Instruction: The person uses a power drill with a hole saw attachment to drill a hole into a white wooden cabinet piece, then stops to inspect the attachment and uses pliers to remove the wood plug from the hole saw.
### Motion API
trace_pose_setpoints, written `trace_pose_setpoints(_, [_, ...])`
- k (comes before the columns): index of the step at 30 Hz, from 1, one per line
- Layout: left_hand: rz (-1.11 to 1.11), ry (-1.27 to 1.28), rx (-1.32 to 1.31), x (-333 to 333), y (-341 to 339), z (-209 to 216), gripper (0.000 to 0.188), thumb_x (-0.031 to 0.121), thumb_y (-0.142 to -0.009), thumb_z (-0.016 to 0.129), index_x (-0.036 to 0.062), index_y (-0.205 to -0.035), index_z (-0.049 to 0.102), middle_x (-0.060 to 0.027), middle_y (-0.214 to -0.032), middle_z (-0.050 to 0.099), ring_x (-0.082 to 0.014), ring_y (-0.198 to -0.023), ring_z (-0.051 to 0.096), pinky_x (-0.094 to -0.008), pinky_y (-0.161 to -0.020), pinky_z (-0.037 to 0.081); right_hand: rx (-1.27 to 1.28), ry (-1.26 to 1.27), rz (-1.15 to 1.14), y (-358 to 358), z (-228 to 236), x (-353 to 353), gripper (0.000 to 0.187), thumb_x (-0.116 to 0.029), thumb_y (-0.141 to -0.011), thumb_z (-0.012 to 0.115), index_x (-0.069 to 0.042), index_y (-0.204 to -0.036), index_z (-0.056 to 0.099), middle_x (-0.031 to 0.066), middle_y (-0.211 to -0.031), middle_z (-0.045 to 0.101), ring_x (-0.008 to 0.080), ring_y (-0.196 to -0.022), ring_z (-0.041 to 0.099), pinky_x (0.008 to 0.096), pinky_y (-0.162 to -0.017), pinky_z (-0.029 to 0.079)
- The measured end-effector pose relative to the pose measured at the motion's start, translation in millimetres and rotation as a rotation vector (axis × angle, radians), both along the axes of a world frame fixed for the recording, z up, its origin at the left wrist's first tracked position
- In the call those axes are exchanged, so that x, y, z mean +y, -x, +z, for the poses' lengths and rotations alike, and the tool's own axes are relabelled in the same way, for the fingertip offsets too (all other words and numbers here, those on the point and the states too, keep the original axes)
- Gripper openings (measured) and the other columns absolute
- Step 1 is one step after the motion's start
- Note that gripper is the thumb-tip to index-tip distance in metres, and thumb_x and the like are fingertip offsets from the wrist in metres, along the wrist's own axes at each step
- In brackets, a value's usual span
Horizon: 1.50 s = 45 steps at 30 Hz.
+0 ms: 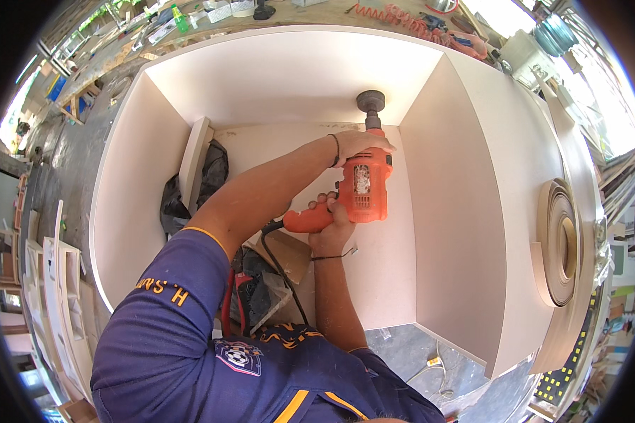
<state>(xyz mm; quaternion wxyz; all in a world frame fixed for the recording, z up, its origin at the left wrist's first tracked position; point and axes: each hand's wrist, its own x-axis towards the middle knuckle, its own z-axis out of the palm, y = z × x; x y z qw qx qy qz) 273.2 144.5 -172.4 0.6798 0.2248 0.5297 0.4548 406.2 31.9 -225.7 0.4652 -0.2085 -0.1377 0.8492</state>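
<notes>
An orange corded power drill (363, 185) is held level inside a white cabinet carcass (456, 190). Over the front of its body, just behind the chuck (372, 121), my left hand (363, 144) is closed. My right hand (334, 220) wraps round the rear handle, close to where the black cord (281, 266) leaves it. A dark, round, cup-shaped bit, like a hole saw (371, 101), is fitted to the drill. It meets the white far panel (296, 74) near the right inner corner; I cannot tell how deep it sits.
A narrow white board (195, 156) and black plastic bags (214, 169) lie inside the cabinet at left. Red-handled pliers or cutters (241, 282) are near my body. A beige roll of edging (559, 243) rests on the right side. Beyond stands a workbench with a red coiled hose (388, 15).
</notes>
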Motion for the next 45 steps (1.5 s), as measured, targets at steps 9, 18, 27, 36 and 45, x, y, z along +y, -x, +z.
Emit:
trace_pose_setpoints(9, [0.019,-0.010,-0.029,9,13,30,0.032,0.031,-0.082,0.076,0.0067,-0.097,0.061,-0.0066,-0.086,0.070,-0.0169,-0.069,0.069,-0.0331,-0.064,0.058,-0.033,-0.059,0.067,-1,19,31,0.047,0.005,-0.078,0.056,-0.002,-0.124,0.046,0.0096,-0.094,0.055,0.0232,-0.082,0.059,0.0390,-0.066,0.054])
trace_pose_setpoints(18, [0.125,0.003,-0.069,6,18,13,0.036,0.032,-0.081,0.078,0.0047,-0.099,0.062,-0.0087,-0.087,0.071,-0.0174,-0.070,0.070,-0.0327,-0.064,0.059,-0.060,-0.048,0.104,7,21,21,0.050,-0.002,-0.080,0.057,-0.003,-0.128,0.045,0.0146,-0.116,0.059,0.0302,-0.113,0.061,0.0433,-0.076,0.056])
trace_pose_setpoints(27, [0.065,-0.002,-0.034,10,17,16,0.033,0.032,-0.083,0.076,0.0060,-0.099,0.063,-0.0074,-0.087,0.071,-0.0165,-0.070,0.070,-0.0320,-0.064,0.059,-0.048,-0.109,0.106,2,22,24,0.052,-0.005,-0.081,0.058,-0.003,-0.132,0.043,0.0155,-0.118,0.058,0.0297,-0.112,0.060,0.0454,-0.079,0.054])
trace_pose_setpoints(36, [0.068,0.016,0.008,10,13,15,0.031,0.033,-0.085,0.075,0.0074,-0.098,0.062,-0.0062,-0.087,0.071,-0.0161,-0.072,0.070,-0.0322,-0.066,0.058,-0.007,-0.061,0.086,-2,25,22,0.055,0.001,-0.078,0.058,-0.003,-0.131,0.043,0.0150,-0.115,0.057,0.0282,-0.106,0.063,0.0419,-0.074,0.059])
trace_pose_setpoints(45, [-0.001,0.011,-0.004,11,12,15,0.029,0.032,-0.086,0.073,0.0068,-0.096,0.062,-0.0073,-0.086,0.070,-0.0170,-0.071,0.069,-0.0319,-0.066,0.057,-0.020,-0.064,0.080,-6,26,18,0.056,-0.005,-0.078,0.060,-0.003,-0.132,0.043,0.0154,-0.117,0.057,0.0290,-0.109,0.061,0.0436,-0.077,0.055])
